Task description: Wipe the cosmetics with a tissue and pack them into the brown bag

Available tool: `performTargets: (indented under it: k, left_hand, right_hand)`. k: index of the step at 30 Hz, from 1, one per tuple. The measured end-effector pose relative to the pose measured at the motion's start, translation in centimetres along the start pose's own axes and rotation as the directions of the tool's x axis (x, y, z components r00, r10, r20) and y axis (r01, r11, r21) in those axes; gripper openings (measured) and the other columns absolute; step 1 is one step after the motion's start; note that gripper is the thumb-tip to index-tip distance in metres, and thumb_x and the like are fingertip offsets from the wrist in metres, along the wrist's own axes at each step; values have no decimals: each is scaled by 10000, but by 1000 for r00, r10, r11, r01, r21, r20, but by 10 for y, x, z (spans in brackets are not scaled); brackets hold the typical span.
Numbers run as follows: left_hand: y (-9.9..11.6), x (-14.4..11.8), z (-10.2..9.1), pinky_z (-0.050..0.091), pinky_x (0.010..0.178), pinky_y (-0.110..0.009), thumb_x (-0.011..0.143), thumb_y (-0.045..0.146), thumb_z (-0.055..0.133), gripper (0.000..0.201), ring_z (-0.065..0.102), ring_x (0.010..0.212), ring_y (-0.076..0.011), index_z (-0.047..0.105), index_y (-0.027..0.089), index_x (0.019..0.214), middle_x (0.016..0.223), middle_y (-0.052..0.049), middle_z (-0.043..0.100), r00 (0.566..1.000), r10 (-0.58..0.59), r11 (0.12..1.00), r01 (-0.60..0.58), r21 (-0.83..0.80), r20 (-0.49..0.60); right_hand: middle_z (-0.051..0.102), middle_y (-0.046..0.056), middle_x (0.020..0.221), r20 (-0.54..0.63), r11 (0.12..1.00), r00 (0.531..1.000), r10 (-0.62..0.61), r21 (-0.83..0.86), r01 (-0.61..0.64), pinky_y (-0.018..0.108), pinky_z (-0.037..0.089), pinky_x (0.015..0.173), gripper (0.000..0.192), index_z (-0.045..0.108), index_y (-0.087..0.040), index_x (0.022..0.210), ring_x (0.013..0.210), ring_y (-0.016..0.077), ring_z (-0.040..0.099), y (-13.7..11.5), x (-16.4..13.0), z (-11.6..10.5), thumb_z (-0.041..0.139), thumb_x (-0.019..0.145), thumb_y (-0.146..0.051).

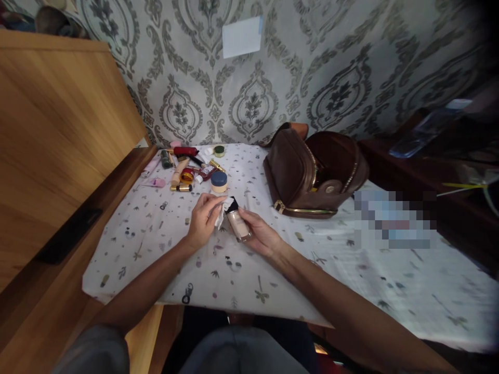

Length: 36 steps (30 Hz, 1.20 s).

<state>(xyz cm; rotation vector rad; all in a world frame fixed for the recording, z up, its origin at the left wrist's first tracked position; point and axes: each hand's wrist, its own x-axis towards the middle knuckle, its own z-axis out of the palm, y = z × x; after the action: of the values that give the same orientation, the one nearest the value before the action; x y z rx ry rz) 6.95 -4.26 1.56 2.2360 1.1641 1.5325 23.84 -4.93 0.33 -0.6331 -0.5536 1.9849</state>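
My right hand [259, 234] holds a beige foundation bottle [237, 223] with a black cap, tilted over the table. My left hand [203, 217] pinches a small white tissue [222, 212] and presses it against the bottle's cap end. Both hands hover just above the patterned white tablecloth [241, 275], close to each other at the table's middle.
A heap of cosmetics lies at the far left: a blue-lidded jar [219, 182], a red tube [185, 151], gold lipsticks [181, 187], a pink item [155, 182]. An open brown leather bag [312, 174] stands at the back right. A wooden cabinet [58, 135] borders the left.
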Motion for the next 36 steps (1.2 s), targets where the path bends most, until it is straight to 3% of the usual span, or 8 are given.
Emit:
performTargets:
  k: [5, 9, 14, 17, 21, 25, 28, 36]
  left_hand:
    - [3, -6, 5, 499, 795, -280, 984, 182, 454, 279, 557, 894, -144, 651, 212, 1179, 990, -51, 525, 987, 127, 992, -125, -29, 99]
    - [11, -11, 8, 509, 803, -278, 980, 155, 452, 304, 561, 918, -149, 621, 214, 1227, 1006, -62, 529, 947, 237, 971, -221, -92, 216]
    - [24, -15, 9, 527, 793, -278, 989, 171, 447, 279, 576, 918, -154, 621, 194, 1206, 1022, -82, 555, 898, 301, 953, -271, -138, 322]
    - [26, -16, 10, 532, 779, -275, 994, 177, 437, 277, 585, 897, -151, 626, 201, 1195, 1001, -75, 567, 883, 331, 941, -285, -182, 334]
    - [22, -14, 8, 524, 784, -272, 990, 165, 427, 280, 595, 906, -149, 654, 204, 1151, 1006, -74, 583, 917, 260, 956, -200, -217, 304]
    - [15, -5, 1, 512, 776, -275, 983, 189, 455, 248, 595, 873, -146, 673, 211, 1100, 946, -51, 589, 990, 66, 988, -47, -146, 128]
    - [9, 1, -4, 505, 790, -284, 973, 206, 486, 221, 590, 901, -155, 673, 214, 1091, 939, -39, 593, 999, -42, 996, 43, -76, 7]
    - [0, -1, 0, 505, 809, -287, 991, 237, 461, 260, 575, 904, -151, 666, 207, 1148, 961, -48, 551, 1000, -4, 1000, 4, 17, 22]
  right_hand:
    - [683, -17, 703, -55, 999, 998, -25, 19, 26, 201, 476, 604, 198, 680, -150, 784, 622, 92, 584, -2, 4, -1, 826, 702, -256]
    - [680, -12, 685, -77, 999, 997, -22, 36, 25, 216, 495, 613, 198, 674, -152, 761, 619, 106, 589, -6, 6, -5, 821, 703, -271]
    - [656, -9, 656, -85, 999, 996, 4, 33, -1, 262, 502, 584, 235, 634, -175, 768, 596, 139, 593, -11, 8, -14, 798, 724, -337]
    - [672, -17, 711, -62, 998, 996, -63, 27, 64, 251, 513, 608, 229, 636, -197, 840, 637, 136, 613, -11, 8, -14, 796, 722, -311]
    - [676, -13, 727, -36, 997, 998, -45, 55, 47, 232, 521, 608, 175, 645, -196, 870, 653, 128, 616, -11, 10, -12, 756, 758, -269]
    - [658, -17, 694, -54, 996, 999, 7, 85, -2, 217, 508, 554, 84, 638, -197, 851, 622, 120, 606, -9, 10, -11, 694, 822, -252]
    - [684, 16, 749, -16, 999, 999, 36, 39, -35, 205, 490, 526, 120, 634, -199, 890, 663, 127, 622, -6, 5, -6, 686, 839, -293]
    - [687, -4, 774, -47, 1000, 999, -5, -27, 4, 214, 467, 501, 221, 656, -217, 963, 658, 130, 627, 3, -2, 4, 759, 773, -266]
